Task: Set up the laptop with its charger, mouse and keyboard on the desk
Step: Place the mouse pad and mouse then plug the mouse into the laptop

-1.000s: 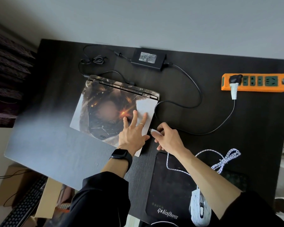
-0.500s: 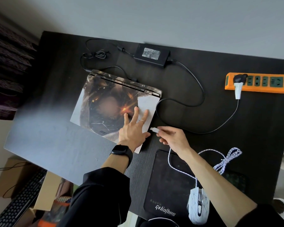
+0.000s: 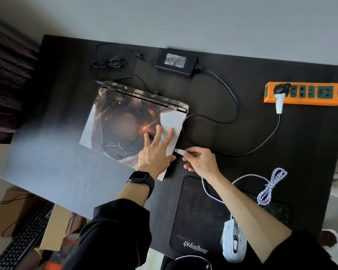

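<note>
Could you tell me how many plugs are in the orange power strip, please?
1. A black plug sits in the leftmost socket of the orange power strip; the other visible sockets are free; its right end is cropped.

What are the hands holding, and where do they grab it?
The right hand pinches the USB plug by its white shell, with the metal tip left free. The left hand holds nothing; it lies flat on the laptop.

I see a black desk [image 3: 293, 145] against a plain grey wall [image 3: 183, 20] (pale glare across its left end).
</note>
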### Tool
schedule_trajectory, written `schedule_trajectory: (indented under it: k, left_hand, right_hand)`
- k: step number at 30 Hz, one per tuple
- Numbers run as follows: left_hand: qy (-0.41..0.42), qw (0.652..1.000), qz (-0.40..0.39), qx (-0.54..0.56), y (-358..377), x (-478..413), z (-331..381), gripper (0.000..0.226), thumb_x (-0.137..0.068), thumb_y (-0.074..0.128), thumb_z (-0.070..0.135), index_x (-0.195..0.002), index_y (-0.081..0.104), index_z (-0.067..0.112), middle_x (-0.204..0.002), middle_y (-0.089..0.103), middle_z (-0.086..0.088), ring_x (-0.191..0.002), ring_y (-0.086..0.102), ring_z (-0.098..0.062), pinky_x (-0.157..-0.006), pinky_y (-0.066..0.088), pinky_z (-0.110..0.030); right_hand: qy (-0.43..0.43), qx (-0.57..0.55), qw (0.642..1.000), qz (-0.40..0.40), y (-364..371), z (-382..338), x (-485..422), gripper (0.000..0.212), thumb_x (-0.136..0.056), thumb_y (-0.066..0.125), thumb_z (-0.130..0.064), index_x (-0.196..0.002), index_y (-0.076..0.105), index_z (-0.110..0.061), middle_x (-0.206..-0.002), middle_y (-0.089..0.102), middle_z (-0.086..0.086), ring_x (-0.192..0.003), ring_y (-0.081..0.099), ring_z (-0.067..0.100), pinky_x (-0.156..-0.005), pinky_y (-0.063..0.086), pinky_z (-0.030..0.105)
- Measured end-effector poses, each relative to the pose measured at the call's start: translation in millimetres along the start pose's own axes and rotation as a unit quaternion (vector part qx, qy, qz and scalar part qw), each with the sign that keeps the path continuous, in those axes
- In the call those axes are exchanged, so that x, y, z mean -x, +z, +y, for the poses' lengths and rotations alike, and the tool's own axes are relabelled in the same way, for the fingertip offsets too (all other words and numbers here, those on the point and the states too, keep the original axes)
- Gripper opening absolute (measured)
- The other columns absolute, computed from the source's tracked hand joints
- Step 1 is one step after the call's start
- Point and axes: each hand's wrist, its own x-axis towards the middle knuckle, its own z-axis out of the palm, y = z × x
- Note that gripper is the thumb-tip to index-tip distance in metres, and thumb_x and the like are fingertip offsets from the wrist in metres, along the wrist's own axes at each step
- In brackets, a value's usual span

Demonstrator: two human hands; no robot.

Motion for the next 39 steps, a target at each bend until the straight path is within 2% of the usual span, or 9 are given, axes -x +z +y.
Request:
schedule_trajectory:
  k: [7,13,17,22,27,31,35,39]
  left_hand:
    - [0.000,1.000,0.002,0.008,3,-1,-1,0.091,-0.090,0.060,0.054,-0.151,-0.007,0.050,-0.163,-0.016,0.013,-0.150,-0.002,-0.040,-0.094,0.050,-0.052]
    - [0.003,1.000,0.000,0.006,3,0,-1,0.092,-0.090,0.060,0.055,-0.152,-0.008,0.049,-0.163,-0.016,0.011,-0.150,-0.003,-0.041,-0.097,0.050,-0.053]
    - [0.006,1.000,0.010,0.002,4,4,1,0.089,-0.091,0.056,0.054,-0.152,-0.009,0.047,-0.164,-0.013,0.008,-0.149,0.000,-0.043,-0.095,0.051,-0.054]
    - [-0.007,0.998,0.059,-0.028,15,9,8,0.082,-0.090,0.044,0.054,-0.153,-0.007,0.042,-0.165,-0.003,-0.002,-0.146,0.011,-0.049,-0.090,0.052,-0.056]
    - [0.006,0.998,0.057,-0.033,15,3,5,0.085,-0.086,0.045,0.056,-0.153,-0.006,0.041,-0.164,-0.001,-0.001,-0.147,0.009,-0.045,-0.093,0.051,-0.056]
    - [0.004,0.997,0.057,-0.041,14,2,7,0.087,-0.085,0.046,0.057,-0.153,-0.005,0.041,-0.163,0.001,0.001,-0.145,0.013,-0.041,-0.087,0.054,-0.052]
    - [0.015,0.997,0.055,-0.060,10,1,10,0.087,-0.084,0.048,0.054,-0.154,-0.003,0.039,-0.162,0.004,-0.001,-0.143,0.016,-0.042,-0.082,0.057,-0.053]
    - [0.021,0.997,0.040,-0.063,7,2,8,0.091,-0.081,0.050,0.051,-0.153,-0.005,0.040,-0.162,0.000,0.000,-0.144,0.012,-0.041,-0.087,0.052,-0.052]
  right_hand:
    - [0.010,-0.017,0.997,0.072,18,-2,9,0.013,-0.098,0.057,-0.014,-0.099,0.069,-0.011,-0.087,0.074,0.009,-0.054,0.068,0.015,-0.056,0.061,0.040]
    - [0.010,0.044,0.999,-0.004,11,3,13,0.014,-0.097,0.058,-0.012,-0.102,0.071,-0.012,-0.088,0.074,0.008,-0.054,0.068,0.012,-0.051,0.060,0.033]
    - [0.021,-0.010,0.998,0.053,22,3,16,0.011,-0.100,0.056,-0.013,-0.099,0.066,-0.011,-0.087,0.073,0.008,-0.051,0.066,0.014,-0.057,0.062,0.044]
    - [0.018,-0.058,0.996,0.068,22,10,18,0.008,-0.101,0.057,-0.018,-0.104,0.064,-0.013,-0.090,0.074,0.003,-0.052,0.067,0.015,-0.054,0.061,0.038]
    - [0.008,-0.093,0.993,0.073,24,11,13,0.009,-0.101,0.058,-0.017,-0.105,0.066,-0.015,-0.092,0.076,0.001,-0.058,0.072,0.024,-0.055,0.062,0.038]
    - [0.005,-0.091,0.991,0.094,32,10,10,0.009,-0.101,0.057,-0.018,-0.101,0.064,-0.013,-0.087,0.074,0.002,-0.057,0.072,0.026,-0.054,0.061,0.041]
    - [0.000,-0.085,0.994,0.066,25,8,3,0.009,-0.099,0.059,-0.017,-0.099,0.067,-0.013,-0.085,0.074,0.006,-0.049,0.068,0.018,-0.044,0.053,0.027]
    - [-0.017,-0.066,0.997,0.044,23,14,3,0.011,-0.100,0.059,-0.019,-0.101,0.069,-0.014,-0.081,0.075,0.003,-0.048,0.067,0.017,-0.044,0.051,0.022]
